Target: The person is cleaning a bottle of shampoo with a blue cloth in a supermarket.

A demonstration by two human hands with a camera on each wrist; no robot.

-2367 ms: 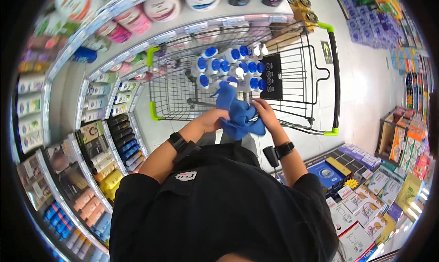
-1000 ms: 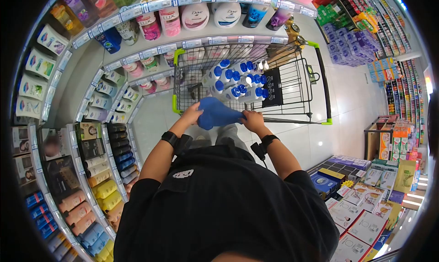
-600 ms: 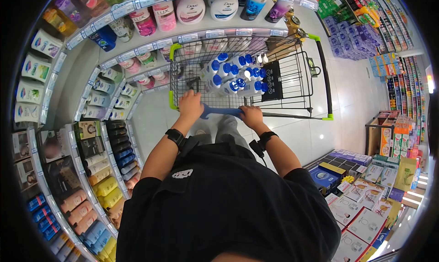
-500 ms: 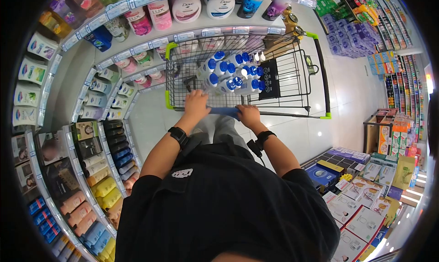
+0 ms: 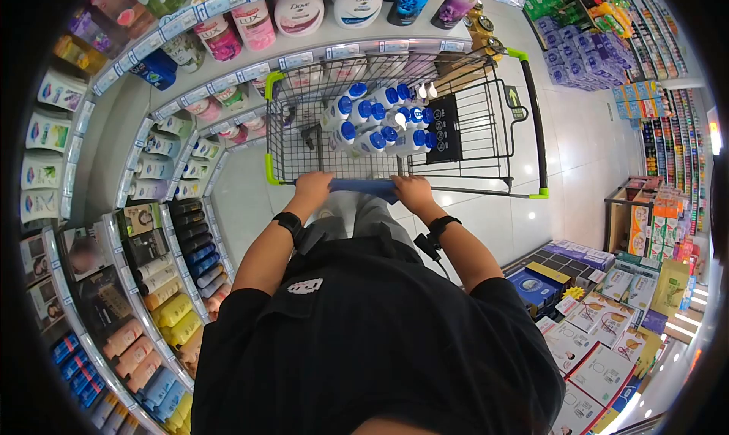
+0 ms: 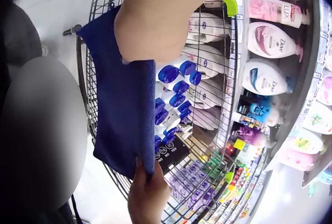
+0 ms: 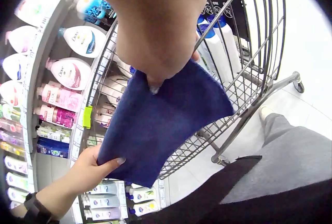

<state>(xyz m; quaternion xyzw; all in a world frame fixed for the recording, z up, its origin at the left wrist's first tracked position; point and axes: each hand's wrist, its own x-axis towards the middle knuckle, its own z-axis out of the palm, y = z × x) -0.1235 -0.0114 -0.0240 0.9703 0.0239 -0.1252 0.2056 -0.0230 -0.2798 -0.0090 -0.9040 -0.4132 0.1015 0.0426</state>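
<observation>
A dark blue cloth [image 5: 361, 185] is stretched between my two hands in front of the body, by the near side of a shopping cart. My left hand [image 5: 311, 194] grips its left end, and my right hand [image 5: 413, 195] pinches the right end. From the left wrist, the cloth [image 6: 124, 105] hangs as a flat panel with a folded long edge. The right wrist view shows its broad face [image 7: 161, 115], with the left thumb lying on one corner. Beyond the cloth, white bottles with blue caps [image 5: 372, 140] stand grouped in the cart.
The wire cart [image 5: 509, 183] has a black handle [image 5: 536, 131] and green corners. Shelves of body wash [image 5: 300, 13] curve round the back and left. Boxes [image 5: 604, 370] are stacked at the right front. Tiled floor [image 5: 562, 215] runs between cart and boxes.
The cloth went from a crumpled bunch over the cart to being swung out and pulled taut between the hands. The left hand lifted, then lowered to the right hand's level.
</observation>
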